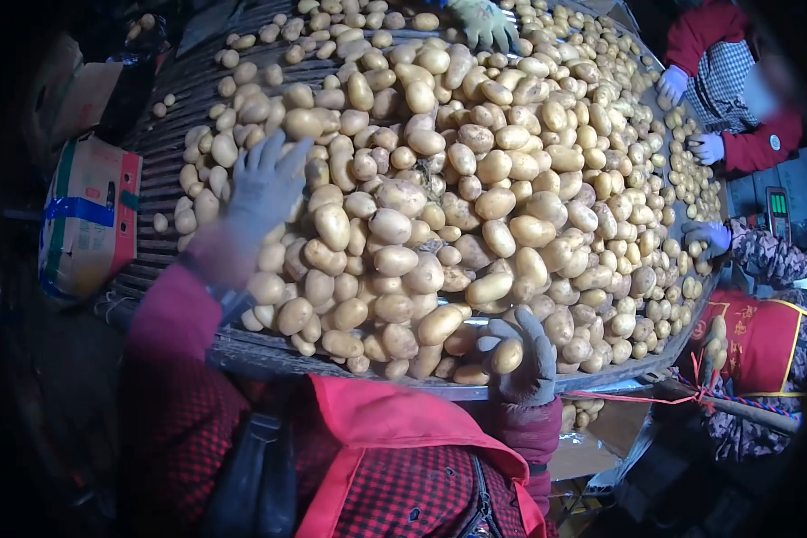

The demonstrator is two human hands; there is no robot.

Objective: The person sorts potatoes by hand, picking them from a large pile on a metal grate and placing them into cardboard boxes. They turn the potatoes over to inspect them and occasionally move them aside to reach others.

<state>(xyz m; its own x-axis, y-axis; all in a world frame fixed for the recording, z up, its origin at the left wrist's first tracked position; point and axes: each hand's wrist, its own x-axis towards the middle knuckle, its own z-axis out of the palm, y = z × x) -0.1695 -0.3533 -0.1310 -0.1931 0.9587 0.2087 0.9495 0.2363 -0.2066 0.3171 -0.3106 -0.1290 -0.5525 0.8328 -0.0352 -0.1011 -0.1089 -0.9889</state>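
A broad heap of potatoes covers a slatted table. My left hand, in a grey glove, reaches over the heap's left part with its fingers spread, nothing seen in its grasp. At the table's near edge, my right hand, gloved in darker grey, holds one potato between thumb and fingers. Other potatoes lie close beside both hands.
A cardboard box with blue tape stands left of the table. Co-workers' gloved hands touch the heap at the far and right sides. A pink cord runs along the near right edge.
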